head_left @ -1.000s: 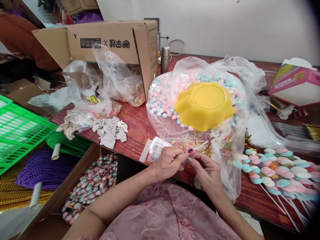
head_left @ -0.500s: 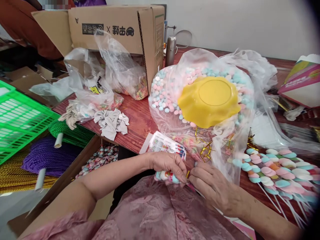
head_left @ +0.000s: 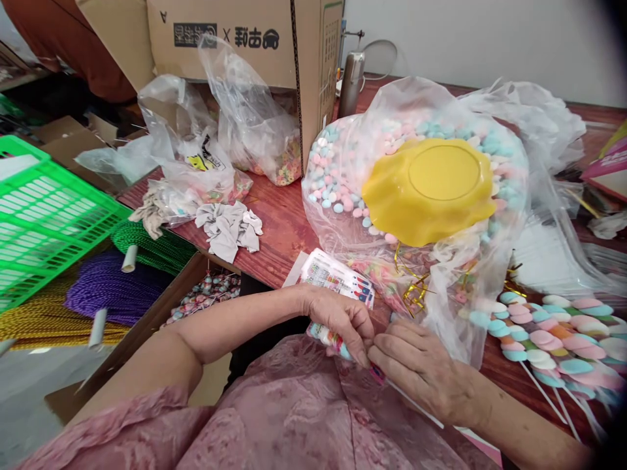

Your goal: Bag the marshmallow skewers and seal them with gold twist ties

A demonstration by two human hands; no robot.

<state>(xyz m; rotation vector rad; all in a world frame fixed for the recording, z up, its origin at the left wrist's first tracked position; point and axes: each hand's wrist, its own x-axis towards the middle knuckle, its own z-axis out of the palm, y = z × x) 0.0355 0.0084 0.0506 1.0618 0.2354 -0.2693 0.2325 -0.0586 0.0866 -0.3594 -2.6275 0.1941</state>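
My left hand [head_left: 340, 321] is closed around a wrapped candy skewer [head_left: 329, 339] of small pastel pieces, held low over my pink-clad lap. My right hand [head_left: 422, 372] pinches the skewer's white stick [head_left: 416, 407] right where the two hands meet. A small printed packet [head_left: 337, 278] lies on the table edge just above my left hand. Behind the hands stands a big clear bag of pastel candies [head_left: 343, 176] with a yellow bowl [head_left: 431, 191] upside down on it, and gold twist ties [head_left: 410, 287] lie under it.
Finished candy skewers [head_left: 548, 326] lie at the right on the red-brown table [head_left: 279, 228]. A cardboard box [head_left: 235, 39], plastic bags and a grey cloth [head_left: 229, 228] sit at the back left. A green crate [head_left: 44, 215], cord spools and a carton of skewers [head_left: 206, 294] stand lower left.
Both hands have dropped from the table edge toward my lap with the skewer. The view has shifted down and left, and the printed packet now lies uncovered.
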